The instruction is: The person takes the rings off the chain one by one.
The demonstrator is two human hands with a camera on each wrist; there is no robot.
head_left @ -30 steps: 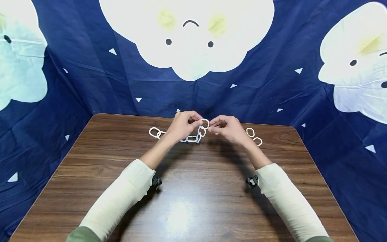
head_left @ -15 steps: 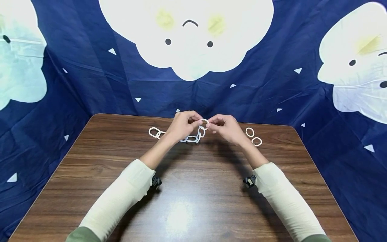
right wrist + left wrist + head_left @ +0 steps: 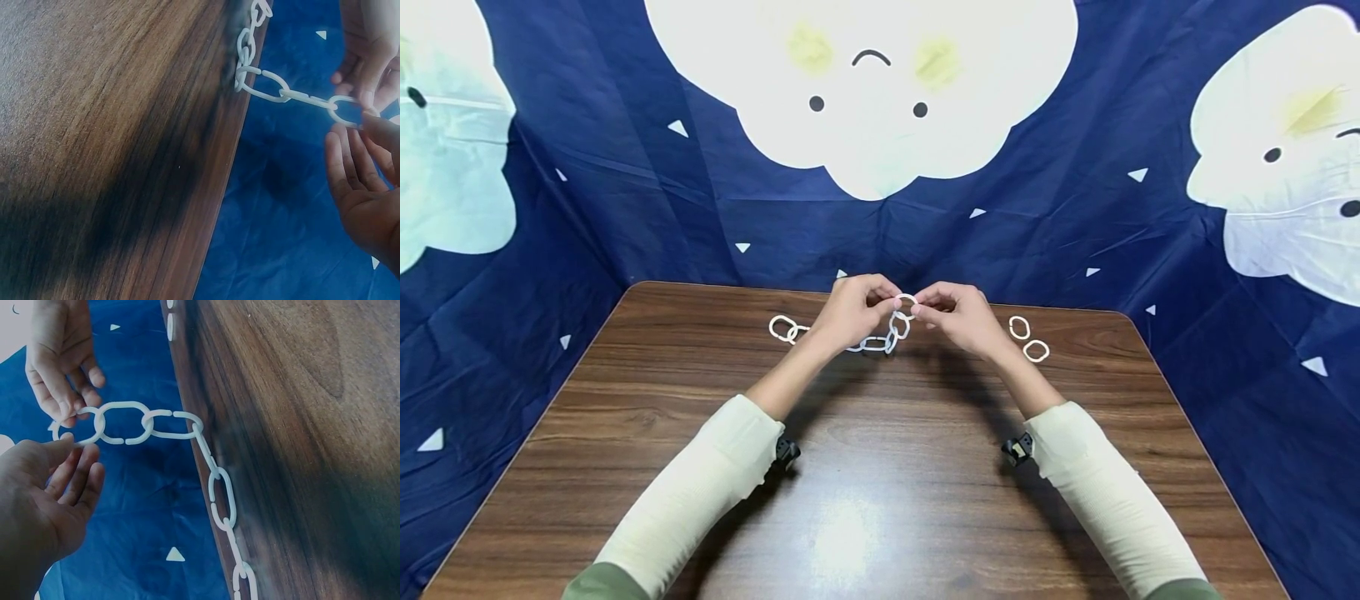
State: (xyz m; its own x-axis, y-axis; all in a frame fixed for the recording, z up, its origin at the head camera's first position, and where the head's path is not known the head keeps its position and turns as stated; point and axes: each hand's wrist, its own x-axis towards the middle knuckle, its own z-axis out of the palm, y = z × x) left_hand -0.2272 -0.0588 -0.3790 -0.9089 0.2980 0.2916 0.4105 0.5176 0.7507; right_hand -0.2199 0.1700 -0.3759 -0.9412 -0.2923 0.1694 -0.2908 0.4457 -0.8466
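Observation:
A chain of white plastic links [image 3: 125,405] hangs from both hands and runs down onto the wooden table. My left hand [image 3: 852,310] pinches the chain's end link [image 3: 907,297] between thumb and fingertips. From the other side my right hand [image 3: 958,315] pinches the same link, with the hands a link's width apart. In the left wrist view each link shows a small gap in its side. Behind my left hand and wrist the middle of the chain is hidden in the head view; its other end link [image 3: 782,327] lies to the left.
Two loose white links [image 3: 1019,327] lie on the wooden table [image 3: 880,417] to the right of my right hand. Just behind the hands is the table's back edge. A dark blue cloth [image 3: 625,167] with white clouds hangs around the back and sides.
My right hand has moved slightly left and its fingertips have closed on the end link. The loose link at the right is now fully uncovered. My left hand has stayed put.

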